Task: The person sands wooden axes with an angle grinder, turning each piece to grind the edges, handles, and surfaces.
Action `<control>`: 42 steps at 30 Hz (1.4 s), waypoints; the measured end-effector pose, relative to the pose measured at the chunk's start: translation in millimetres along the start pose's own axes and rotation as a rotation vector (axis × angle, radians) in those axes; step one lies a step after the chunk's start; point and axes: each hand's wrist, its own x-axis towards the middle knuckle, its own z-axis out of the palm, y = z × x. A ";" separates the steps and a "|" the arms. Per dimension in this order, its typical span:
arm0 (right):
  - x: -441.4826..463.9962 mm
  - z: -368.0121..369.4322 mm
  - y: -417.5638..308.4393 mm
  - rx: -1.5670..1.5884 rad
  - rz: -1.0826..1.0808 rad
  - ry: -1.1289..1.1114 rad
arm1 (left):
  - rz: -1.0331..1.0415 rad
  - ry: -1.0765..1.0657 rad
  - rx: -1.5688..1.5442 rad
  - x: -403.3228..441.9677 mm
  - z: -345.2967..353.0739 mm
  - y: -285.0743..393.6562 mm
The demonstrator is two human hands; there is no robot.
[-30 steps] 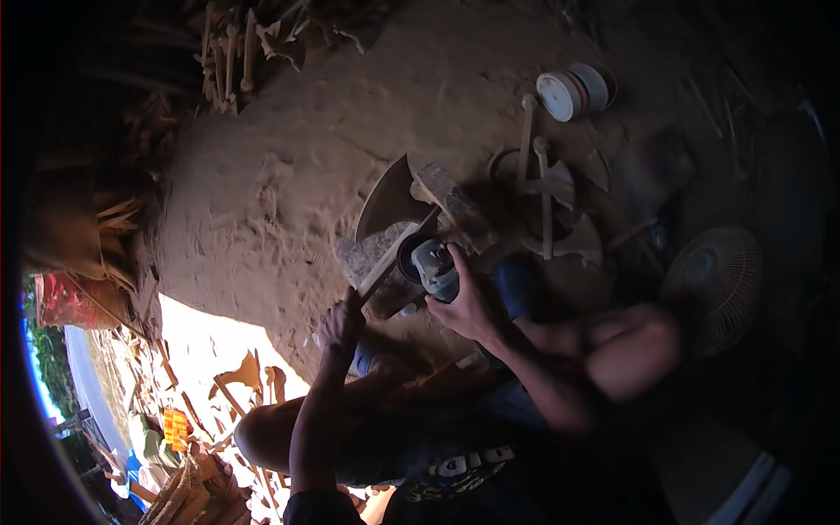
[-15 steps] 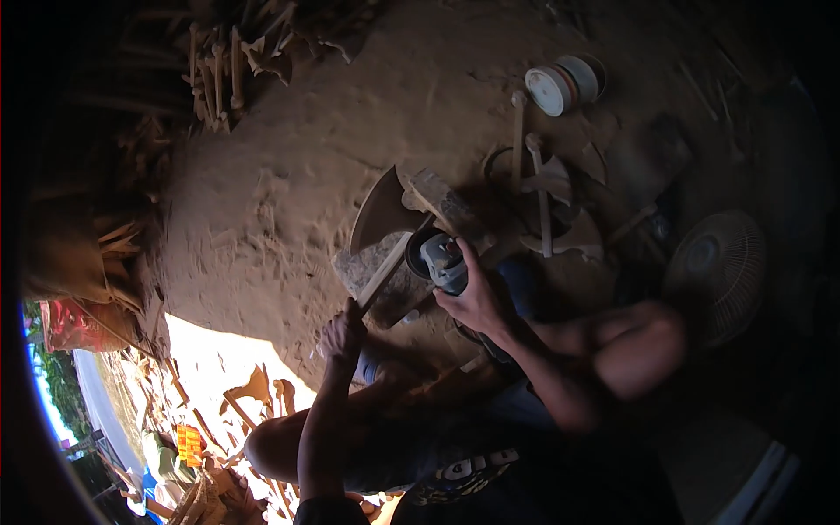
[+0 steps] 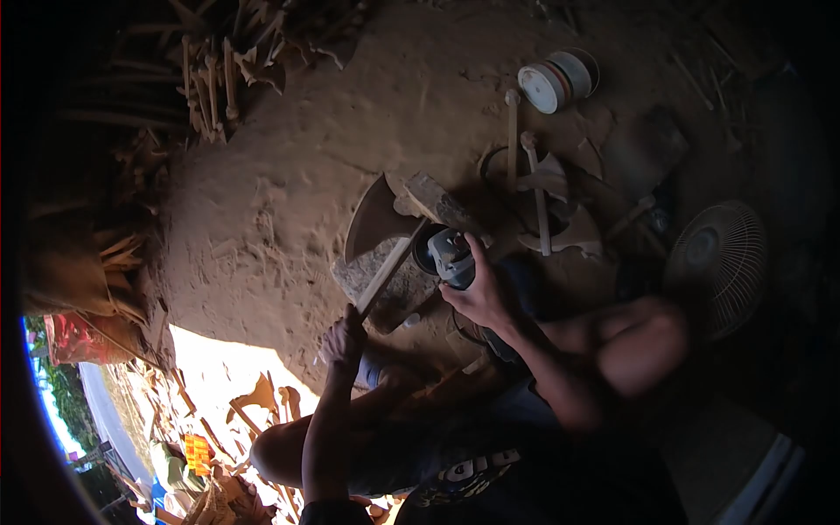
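Observation:
A wooden axe with a broad curved blade lies slantwise over a stone block. My left hand is wrapped round the lower end of its handle, and a small white stick shows by the fingers. In my right hand is an angle grinder, gripped by its body. The grinder's dark round disc is up against the handle near the axe head; whether it touches is hard to tell. Just behind the axe head rests a second rough block.
More wooden axes lie on the dirt floor at right, near a white bucket on its side. A fan stands far right. Wooden pieces are heaped at upper left, others in sunlight at lower left.
The axe blade has turned slightly, its tip now a little lower and further left. The grinder has shifted slightly along with my right hand. Both hands keep their grip.

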 end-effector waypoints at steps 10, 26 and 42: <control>8.7 1.7 6.1 -0.043 -0.121 0.077 | 0.005 0.004 0.033 0.5 -0.2 2.3; 27.1 0.8 22.9 -0.098 -0.072 0.184 | 0.031 0.019 0.036 2.2 3.4 -1.1; 51.1 -22.3 23.0 0.174 0.115 0.150 | -0.007 -0.013 0.039 6.5 13.1 -7.4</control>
